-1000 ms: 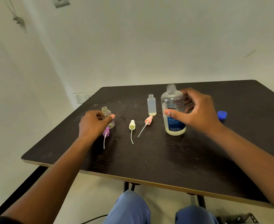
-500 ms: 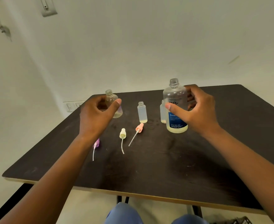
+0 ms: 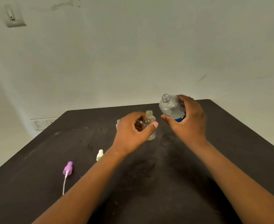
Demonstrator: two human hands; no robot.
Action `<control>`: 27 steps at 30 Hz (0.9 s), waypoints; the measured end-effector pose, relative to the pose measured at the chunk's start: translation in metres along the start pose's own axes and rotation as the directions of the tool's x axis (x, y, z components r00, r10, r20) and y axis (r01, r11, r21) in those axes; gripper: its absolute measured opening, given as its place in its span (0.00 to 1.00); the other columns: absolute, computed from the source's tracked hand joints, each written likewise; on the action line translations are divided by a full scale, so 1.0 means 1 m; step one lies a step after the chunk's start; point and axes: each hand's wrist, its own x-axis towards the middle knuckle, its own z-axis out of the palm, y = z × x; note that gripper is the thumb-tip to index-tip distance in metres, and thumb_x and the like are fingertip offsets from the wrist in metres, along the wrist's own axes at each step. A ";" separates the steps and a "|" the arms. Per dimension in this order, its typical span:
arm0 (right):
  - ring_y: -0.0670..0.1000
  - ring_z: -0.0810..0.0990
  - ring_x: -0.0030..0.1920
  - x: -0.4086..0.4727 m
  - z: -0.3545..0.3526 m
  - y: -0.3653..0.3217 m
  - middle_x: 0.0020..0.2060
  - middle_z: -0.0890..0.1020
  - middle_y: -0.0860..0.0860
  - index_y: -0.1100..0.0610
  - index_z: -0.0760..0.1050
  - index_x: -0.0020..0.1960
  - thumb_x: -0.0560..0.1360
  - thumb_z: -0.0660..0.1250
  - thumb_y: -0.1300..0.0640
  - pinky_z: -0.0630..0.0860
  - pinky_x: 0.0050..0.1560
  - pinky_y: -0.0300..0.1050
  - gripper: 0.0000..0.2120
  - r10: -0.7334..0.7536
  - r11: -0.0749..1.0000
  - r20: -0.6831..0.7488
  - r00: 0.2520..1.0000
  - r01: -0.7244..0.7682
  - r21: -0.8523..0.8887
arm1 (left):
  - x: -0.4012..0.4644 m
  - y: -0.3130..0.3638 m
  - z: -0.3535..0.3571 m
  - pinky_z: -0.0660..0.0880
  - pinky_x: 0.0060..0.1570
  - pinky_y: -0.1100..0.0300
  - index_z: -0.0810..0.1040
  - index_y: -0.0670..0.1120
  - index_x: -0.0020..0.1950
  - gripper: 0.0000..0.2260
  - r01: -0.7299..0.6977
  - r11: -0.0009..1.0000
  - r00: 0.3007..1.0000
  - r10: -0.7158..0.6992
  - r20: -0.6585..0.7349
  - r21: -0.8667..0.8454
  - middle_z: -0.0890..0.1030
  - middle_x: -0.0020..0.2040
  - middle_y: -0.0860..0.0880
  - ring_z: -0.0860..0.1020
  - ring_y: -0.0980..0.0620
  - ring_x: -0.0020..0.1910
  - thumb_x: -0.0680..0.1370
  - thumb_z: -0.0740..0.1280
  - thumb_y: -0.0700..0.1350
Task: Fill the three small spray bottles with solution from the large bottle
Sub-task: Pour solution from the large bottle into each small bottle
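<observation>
A dark, matte table with faint scuffs and ring marks fills the near field; its far edge meets a plain pale wall. A switch plate sits high at far left, and a socket panel lies low beside the table's left corner.

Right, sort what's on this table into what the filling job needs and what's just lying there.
In use:
- large clear bottle with blue label, tilted in the right hand
- small clear round-shouldered bottle, in the left hand

Lying by:
- purple spray cap with tube
- pale yellow spray cap
- another small bottle, mostly hidden
</observation>
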 end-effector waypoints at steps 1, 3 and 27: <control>0.54 0.80 0.54 0.001 0.000 0.003 0.56 0.82 0.51 0.56 0.76 0.65 0.64 0.85 0.46 0.81 0.54 0.58 0.35 -0.009 1.000 0.004 1.000 0.009 -0.015 | -0.001 -0.004 0.006 0.82 0.43 0.52 0.85 0.50 0.50 0.14 -0.014 1.000 1.000 0.013 0.005 0.012 0.85 0.42 0.54 0.83 0.54 0.41 0.73 0.74 0.59; 0.54 0.80 0.55 0.002 0.000 0.007 0.57 0.82 0.51 0.56 0.76 0.66 0.64 0.86 0.47 0.81 0.55 0.58 0.36 -0.022 0.999 0.018 1.000 0.023 -0.041 | -0.003 -0.010 0.016 0.81 0.42 0.55 0.84 0.52 0.50 0.14 -0.026 0.999 1.000 0.026 0.013 0.024 0.85 0.42 0.56 0.83 0.54 0.40 0.73 0.73 0.61; 0.51 0.77 0.66 -0.001 0.007 0.018 0.65 0.81 0.47 0.50 0.74 0.72 0.64 0.86 0.55 0.69 0.67 0.47 0.39 -0.089 0.979 0.137 0.987 0.112 -0.170 | -0.012 -0.027 0.038 0.80 0.43 0.69 0.84 0.59 0.55 0.18 -0.008 1.000 1.000 0.008 0.002 -0.007 0.85 0.46 0.62 0.83 0.63 0.48 0.72 0.71 0.68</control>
